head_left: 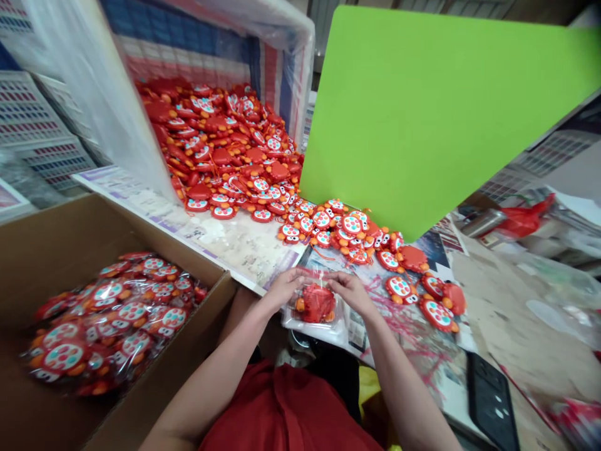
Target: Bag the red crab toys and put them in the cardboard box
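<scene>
A clear plastic bag (334,318) lies at the table's near edge with a red turtle-like toy (317,303) inside it, orange feet showing at its sides. My left hand (287,288) pinches the bag's far left edge between thumb and fingers. On the far right edge, my right hand (351,290) is closed on the same bag. More clear bags appear stacked flat beneath it. Just beyond my hands spreads a pile of loose red toys (353,224) with white, dotted backs. Several others (438,313) lie to the right.
At left stands an open cardboard box (220,294) with bagged toys (113,316) in it. A plastic-lined bin (307,56) tipped toward the table spills many toys. A green board (422,113) stands at the back right. A black phone (492,401) lies near right.
</scene>
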Demonstrator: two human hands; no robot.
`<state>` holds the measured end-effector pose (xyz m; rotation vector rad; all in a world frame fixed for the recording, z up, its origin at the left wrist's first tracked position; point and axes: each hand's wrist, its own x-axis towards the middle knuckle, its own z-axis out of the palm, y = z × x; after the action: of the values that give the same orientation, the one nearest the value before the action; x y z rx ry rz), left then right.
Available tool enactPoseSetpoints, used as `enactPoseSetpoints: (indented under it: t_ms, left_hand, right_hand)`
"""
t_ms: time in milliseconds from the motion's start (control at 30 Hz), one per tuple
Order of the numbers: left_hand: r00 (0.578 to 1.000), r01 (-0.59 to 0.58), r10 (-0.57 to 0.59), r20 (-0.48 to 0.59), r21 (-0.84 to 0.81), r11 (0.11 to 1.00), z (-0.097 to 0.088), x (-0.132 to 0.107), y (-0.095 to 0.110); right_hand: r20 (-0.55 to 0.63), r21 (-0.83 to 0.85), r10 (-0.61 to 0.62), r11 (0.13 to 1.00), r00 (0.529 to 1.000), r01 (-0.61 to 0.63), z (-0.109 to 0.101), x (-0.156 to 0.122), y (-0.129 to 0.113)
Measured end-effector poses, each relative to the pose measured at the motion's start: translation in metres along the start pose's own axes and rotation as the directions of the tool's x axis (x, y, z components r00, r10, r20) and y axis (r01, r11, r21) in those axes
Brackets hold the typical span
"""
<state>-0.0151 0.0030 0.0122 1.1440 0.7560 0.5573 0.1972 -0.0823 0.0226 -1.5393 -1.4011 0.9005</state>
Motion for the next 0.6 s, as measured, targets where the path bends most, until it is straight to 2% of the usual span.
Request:
enactPoseSetpoints:
  t_ms: [133, 267, 400, 500, 600]
  left_hand:
    - [0.999, 0.031, -0.031, -0.028, -0.014, 0.999, -0.007, 0.0, -0.003]
    - [1.0, 0.014, -0.014, -0.008, -0.001, 1.0, -0.011, 0.001, -0.001]
    - [0.998, 0.029, -0.024, 0.055, -0.096, 0.995, -0.013, 0.002, 0.008]
    - [0.997, 0.033, -0.022, 0.071, -0.157, 0.987, -0.012, 0.0, 0.015]
    - [0.997, 0.02, -0.003, 0.074, -0.235, 0.972, -0.013, -0.003, 0.02]
  right_hand:
    - [-0.009, 0.127, 0.032, 0.991, 0.999, -0.031, 0.012, 0.0, 0.004]
    - [-0.091, 0.178, 0.052, 0.983, 0.995, -0.035, 0.005, -0.002, 0.006]
    - [-0.205, 0.262, 0.082, 0.965, 0.975, -0.026, -0.006, -0.007, 0.014]
    - [-0.226, 0.255, 0.082, 0.967, 0.971, -0.022, -0.012, -0.012, 0.019]
    - [-0.21, 0.23, 0.074, 0.973, 0.975, -0.024, -0.012, -0.014, 0.014]
